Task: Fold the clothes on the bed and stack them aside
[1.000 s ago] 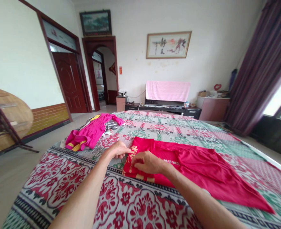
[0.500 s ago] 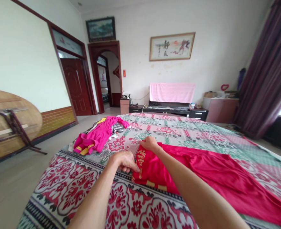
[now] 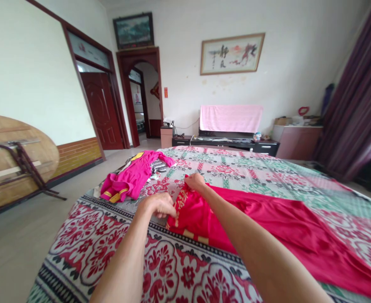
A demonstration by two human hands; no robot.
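A red garment (image 3: 255, 223) with gold lettering lies spread on a bed covered by a red, green and white patterned sheet (image 3: 116, 252). My left hand (image 3: 158, 205) is closed on the garment's near left edge, fingers curled down. My right hand (image 3: 195, 182) reaches farther and pinches the garment's far left corner, lifting it slightly off the sheet. The garment stretches away to the right, past my right forearm.
A pink garment with yellow trim (image 3: 131, 174) lies over a striped item at the bed's far left. A folded round wooden table (image 3: 11, 155) leans at the left wall. A low cabinet with a pink towel (image 3: 231, 118) stands beyond the bed. Dark curtains (image 3: 356, 105) hang at right.
My right hand moved from the garment's near edge to its far left corner and now pinches it. My left hand stayed at the near left edge. The camera shifted slightly.
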